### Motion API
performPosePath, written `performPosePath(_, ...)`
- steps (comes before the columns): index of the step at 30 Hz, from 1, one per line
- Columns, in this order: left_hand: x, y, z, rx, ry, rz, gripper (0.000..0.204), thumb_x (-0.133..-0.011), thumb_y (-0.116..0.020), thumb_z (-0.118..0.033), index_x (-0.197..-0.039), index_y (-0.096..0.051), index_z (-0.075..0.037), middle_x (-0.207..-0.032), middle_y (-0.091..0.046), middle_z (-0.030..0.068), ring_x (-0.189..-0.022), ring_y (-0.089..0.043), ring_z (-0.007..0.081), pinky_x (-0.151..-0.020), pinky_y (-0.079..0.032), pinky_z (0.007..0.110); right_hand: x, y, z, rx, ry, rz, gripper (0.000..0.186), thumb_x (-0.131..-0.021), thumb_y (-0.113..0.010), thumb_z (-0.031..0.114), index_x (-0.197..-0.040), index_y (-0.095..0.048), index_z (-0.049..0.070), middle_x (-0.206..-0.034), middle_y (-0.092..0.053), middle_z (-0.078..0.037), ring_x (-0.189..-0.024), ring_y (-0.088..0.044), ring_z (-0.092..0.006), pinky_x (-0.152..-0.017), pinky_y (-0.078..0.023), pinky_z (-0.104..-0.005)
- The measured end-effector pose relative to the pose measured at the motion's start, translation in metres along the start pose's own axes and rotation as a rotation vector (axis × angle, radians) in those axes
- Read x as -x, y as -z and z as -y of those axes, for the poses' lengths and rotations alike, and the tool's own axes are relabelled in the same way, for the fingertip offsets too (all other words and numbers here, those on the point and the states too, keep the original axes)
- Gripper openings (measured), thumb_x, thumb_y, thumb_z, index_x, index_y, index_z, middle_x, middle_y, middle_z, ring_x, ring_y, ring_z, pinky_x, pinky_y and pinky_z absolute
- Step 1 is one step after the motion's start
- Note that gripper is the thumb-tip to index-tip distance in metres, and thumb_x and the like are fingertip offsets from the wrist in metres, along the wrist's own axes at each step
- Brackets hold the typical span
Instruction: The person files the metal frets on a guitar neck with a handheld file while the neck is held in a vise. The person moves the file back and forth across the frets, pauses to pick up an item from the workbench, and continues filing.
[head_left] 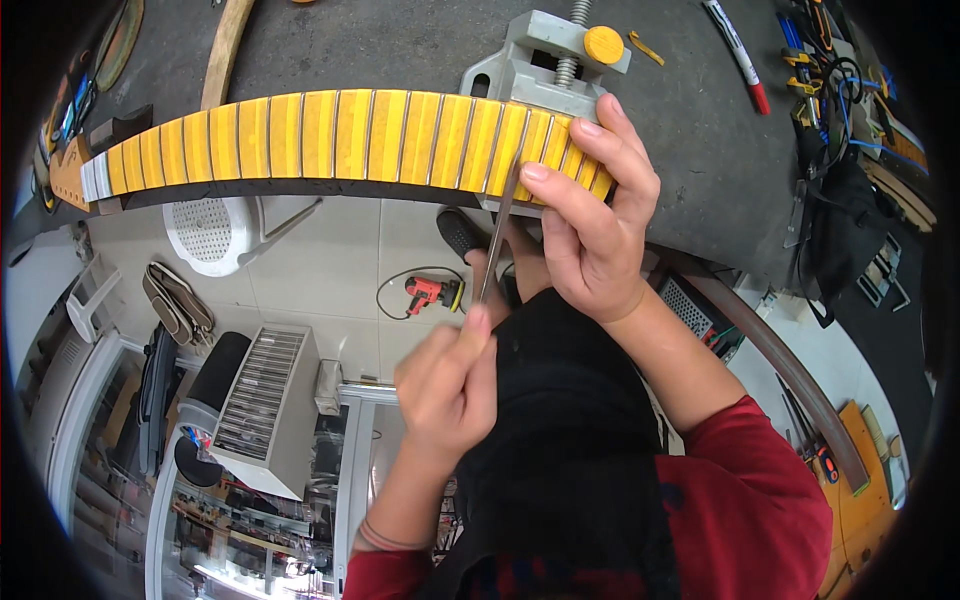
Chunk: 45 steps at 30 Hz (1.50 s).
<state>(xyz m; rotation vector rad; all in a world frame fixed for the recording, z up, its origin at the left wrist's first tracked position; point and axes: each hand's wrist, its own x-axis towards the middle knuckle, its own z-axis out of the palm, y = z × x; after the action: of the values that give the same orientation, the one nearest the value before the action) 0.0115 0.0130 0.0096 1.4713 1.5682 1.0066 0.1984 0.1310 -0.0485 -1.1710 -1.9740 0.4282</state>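
Here's the neck (340, 135), ten o'clock to one, vise (555, 92) behind near twelve, marker (733, 48) past one, seemingly pliers (802, 84) at two!

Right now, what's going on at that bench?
The left hand grips a slim metal tool, its tip at the fretted neck. The right hand rests on the neck's right end, a fingertip close to that tip. The yellow-covered neck lies along the dark bench's edge, a grey vise at its right end.

Centre: file (499, 240), smooth metal. 11 o'clock: tape strips (353, 135), satin; frets (370, 135), shiny metal. 12 o'clock: vise (520, 78), dull metal. 5 o'clock: apron (560, 430), matt cloth.
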Motion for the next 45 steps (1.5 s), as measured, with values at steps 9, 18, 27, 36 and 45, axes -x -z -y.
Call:
performPosePath(9,-0.077,-0.026,0.001,0.132,-0.116,-0.115,0.041,-0.091,-0.073,0.012,-0.131,-0.073,0.003,-0.073,-0.059,0.0114,-0.056,-0.056,0.0229,-0.054,-0.048,0.034,-0.003,-0.006,0.005,-0.020,0.005,-0.039,0.059,-0.080,-0.071,-0.007,-0.131,-0.074,0.024,-0.147,-0.054,-0.013,-0.145,-0.048,-0.0452,-0.121,-0.043,-0.0527)
performPosePath(18,-0.061,-0.015,-0.008,0.022,-0.018,-0.047,0.040,-0.092,-0.072,0.013,-0.131,-0.072,0.004,-0.075,-0.062,0.0118,-0.058,-0.057,0.0216,-0.054,-0.047,0.034,-0.001,-0.007,0.003,-0.018,0.011,-0.065,0.057,-0.081,-0.071,-0.007,-0.128,-0.076,0.024,-0.145,-0.056,-0.012,-0.143,-0.050,-0.0435,-0.122,-0.043,-0.0517)
performPosePath(27,0.001,-0.005,0.006,-0.065,-0.067,-0.041,0.036,-0.092,-0.072,0.014,-0.127,-0.072,0.007,-0.072,-0.061,0.0126,-0.057,-0.057,0.0240,-0.055,-0.048,0.033,0.002,-0.008,-0.002,0.011,0.038,-0.076,0.059,-0.079,-0.071,-0.006,-0.129,-0.076,0.025,-0.145,-0.056,-0.011,-0.142,-0.050,-0.0440,-0.122,-0.044,-0.0517)
performPosePath(36,-0.032,-0.013,0.000,-0.057,-0.042,-0.033,0.036,-0.092,-0.071,0.013,-0.127,-0.072,0.006,-0.076,-0.065,0.0138,-0.061,-0.063,0.0253,-0.059,-0.051,0.034,0.002,-0.008,-0.003,0.015,0.035,-0.080,0.061,-0.078,-0.070,-0.007,-0.131,-0.075,0.024,-0.147,-0.054,-0.010,-0.143,-0.049,-0.0437,-0.122,-0.043,-0.0518)
performPosePath(45,-0.066,-0.023,0.000,0.035,-0.109,-0.111,0.041,-0.089,-0.073,0.017,-0.128,-0.072,0.005,-0.073,-0.062,0.0143,-0.057,-0.056,0.0249,-0.055,-0.049,0.035,-0.001,-0.005,0.007,0.004,0.066,0.015,0.050,-0.093,-0.060,-0.010,-0.134,-0.072,0.015,-0.153,-0.046,-0.019,-0.152,-0.041,-0.0469,-0.125,-0.037,-0.0524)
